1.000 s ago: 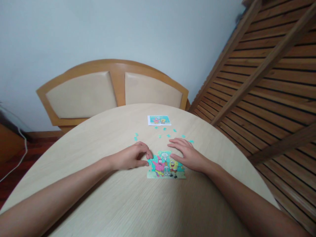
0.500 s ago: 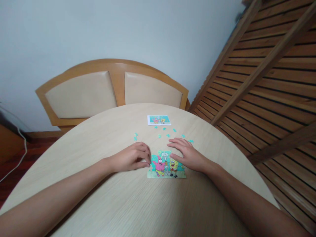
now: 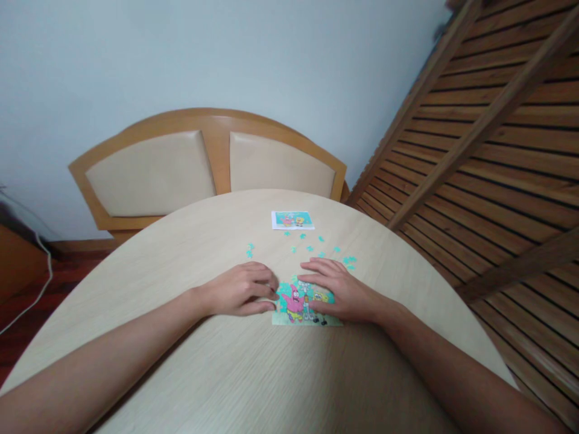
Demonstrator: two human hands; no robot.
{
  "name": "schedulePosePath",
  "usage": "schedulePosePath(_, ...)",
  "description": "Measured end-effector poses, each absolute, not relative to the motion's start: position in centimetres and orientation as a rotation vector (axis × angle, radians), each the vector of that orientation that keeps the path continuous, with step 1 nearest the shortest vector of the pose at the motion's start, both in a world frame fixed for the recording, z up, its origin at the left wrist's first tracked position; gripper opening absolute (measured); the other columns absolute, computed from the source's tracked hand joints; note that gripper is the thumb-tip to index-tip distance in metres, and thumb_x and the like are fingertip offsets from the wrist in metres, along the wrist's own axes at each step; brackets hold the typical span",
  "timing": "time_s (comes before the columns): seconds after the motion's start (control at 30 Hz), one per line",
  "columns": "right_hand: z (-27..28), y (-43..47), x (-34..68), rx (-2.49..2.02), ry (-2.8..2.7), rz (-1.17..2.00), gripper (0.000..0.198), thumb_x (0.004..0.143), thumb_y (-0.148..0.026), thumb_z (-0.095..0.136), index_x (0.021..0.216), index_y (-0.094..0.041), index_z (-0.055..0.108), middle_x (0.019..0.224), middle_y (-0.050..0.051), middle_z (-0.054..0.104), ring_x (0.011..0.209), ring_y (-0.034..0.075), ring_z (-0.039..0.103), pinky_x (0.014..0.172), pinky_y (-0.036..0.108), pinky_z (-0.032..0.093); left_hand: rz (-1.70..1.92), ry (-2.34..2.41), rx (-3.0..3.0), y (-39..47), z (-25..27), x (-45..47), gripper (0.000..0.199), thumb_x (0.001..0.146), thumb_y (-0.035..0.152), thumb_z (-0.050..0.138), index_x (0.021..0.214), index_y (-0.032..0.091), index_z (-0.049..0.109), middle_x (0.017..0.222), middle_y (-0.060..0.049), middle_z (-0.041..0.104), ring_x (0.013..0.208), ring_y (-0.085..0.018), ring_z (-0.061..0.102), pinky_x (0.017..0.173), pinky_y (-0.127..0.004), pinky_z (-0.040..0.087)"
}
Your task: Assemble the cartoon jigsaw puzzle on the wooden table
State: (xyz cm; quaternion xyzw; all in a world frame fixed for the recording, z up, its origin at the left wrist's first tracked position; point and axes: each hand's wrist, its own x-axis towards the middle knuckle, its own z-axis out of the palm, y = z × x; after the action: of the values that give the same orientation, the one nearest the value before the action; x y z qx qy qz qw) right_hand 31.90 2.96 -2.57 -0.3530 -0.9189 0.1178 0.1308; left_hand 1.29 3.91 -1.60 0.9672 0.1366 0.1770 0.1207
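A partly assembled jigsaw puzzle (image 3: 295, 307) lies flat near the middle of the table, showing pink, yellow and pale cartoon figures on turquoise. At its left edge rests my left hand (image 3: 246, 289), fingers loosely bent and thumb apart, with nothing visible in it. My right hand (image 3: 341, 289) lies over the puzzle's right side, fingers stretched and spread, covering part of the yellow figure and the upper right edge. Whether anything small is under its fingertips is hidden. Loose turquoise puzzle pieces (image 3: 350, 260) lie just beyond this hand.
Beyond the puzzle, a small picture card (image 3: 293, 220) shows similar figures. Several more loose pieces (image 3: 250, 250) are scattered between card and hands. The round wooden table (image 3: 203, 367) has a padded bench back (image 3: 221, 154) behind it and a slatted wooden panel (image 3: 474, 150) to the right.
My right hand has moved slightly down and left, covering more of the puzzle and uncovering several loose pieces behind it. My left hand stays almost where it was.
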Motion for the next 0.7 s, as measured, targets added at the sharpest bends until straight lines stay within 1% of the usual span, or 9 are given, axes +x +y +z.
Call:
schedulePosePath(0.07, -2.5, 2.9, 31.8, -1.021, -2.681, 0.339, 0.054, 0.091, -0.059, 0.063, 0.137, -0.031, 0.063, 0.152, 0.009, 0.051, 0.143, 0.034, 0.041, 0.116, 0.055, 0.032, 0.571, 0.444, 2.792, 4.2, -1.8, 1.1, 0.018, 0.100, 0.033, 0.058, 0.110, 0.024, 0.070, 0.107, -0.008, 0.070, 0.101, -0.021, 0.065, 0.093, -0.037, 0.050)
schedulePosePath(0.13, -2.5, 2.9, 31.9, -1.030, -2.683, 0.338, 0.054, 0.092, -0.060, 0.062, 0.137, -0.030, 0.063, 0.152, 0.009, 0.051, 0.143, 0.034, 0.041, 0.116, 0.055, 0.033, 0.669, 0.590, 2.772, 4.7, -1.9, 0.7, 0.019, 0.100, 0.031, 0.055, 0.111, 0.023, 0.069, 0.108, -0.007, 0.070, 0.101, -0.021, 0.065, 0.092, -0.036, 0.051)
schedulePosePath(0.23, -2.5, 3.0, 32.0, -1.039, -2.690, 0.341, 0.054, 0.093, -0.061, 0.059, 0.137, -0.029, 0.062, 0.152, 0.009, 0.051, 0.143, 0.033, 0.040, 0.116, 0.055, 0.033, 0.892, 1.093, 2.701, 6.0, -2.5, -0.2, 0.022, 0.100, 0.030, 0.051, 0.113, 0.020, 0.066, 0.112, -0.009, 0.068, 0.103, -0.024, 0.063, 0.092, -0.041, 0.051)
schedulePosePath(0.3, -2.5, 3.0, 32.0, -1.039, -2.691, 0.342, 0.055, 0.093, -0.061, 0.059, 0.137, -0.029, 0.062, 0.152, 0.009, 0.051, 0.143, 0.033, 0.040, 0.116, 0.055, 0.033, 0.935, 1.382, 2.627, 6.9, -3.2, -0.9, 0.025, 0.097, 0.033, 0.053, 0.115, 0.018, 0.064, 0.117, -0.012, 0.067, 0.107, -0.028, 0.062, 0.095, -0.046, 0.050)
schedulePosePath(0.37, -2.5, 3.0, 32.0, -1.035, -2.685, 0.344, 0.055, 0.093, -0.061, 0.060, 0.137, -0.029, 0.062, 0.152, 0.010, 0.052, 0.143, 0.033, 0.041, 0.116, 0.055, 0.033, 0.911, 1.504, 2.593, 7.7, -3.9, -1.5, 0.028, 0.096, 0.037, 0.056, 0.115, 0.018, 0.065, 0.116, -0.012, 0.068, 0.106, -0.029, 0.063, 0.095, -0.048, 0.050)
schedulePosePath(0.5, -2.6, 3.0, 32.0, -1.028, -2.673, 0.362, 0.055, 0.092, -0.061, 0.060, 0.137, -0.029, 0.062, 0.151, 0.009, 0.052, 0.142, 0.033, 0.041, 0.116, 0.054, 0.033, 0.865, 1.499, 2.607, 8.4, -4.7, -2.0, 0.028, 0.095, 0.040, 0.060, 0.111, 0.019, 0.068, 0.109, -0.010, 0.072, 0.101, -0.028, 0.065, 0.092, -0.046, 0.050)
schedulePosePath(0.7, -2.7, 3.1, 31.9, -1.020, -2.678, 0.367, 0.055, 0.093, -0.060, 0.060, 0.137, -0.028, 0.062, 0.151, 0.010, 0.052, 0.142, 0.033, 0.042, 0.116, 0.055, 0.033, 0.788, 1.305, 2.658, 8.3, -4.6, -1.7, 0.022, 0.097, 0.029, 0.054, 0.109, 0.019, 0.071, 0.112, -0.007, 0.074, 0.105, -0.025, 0.066, 0.097, -0.044, 0.051)
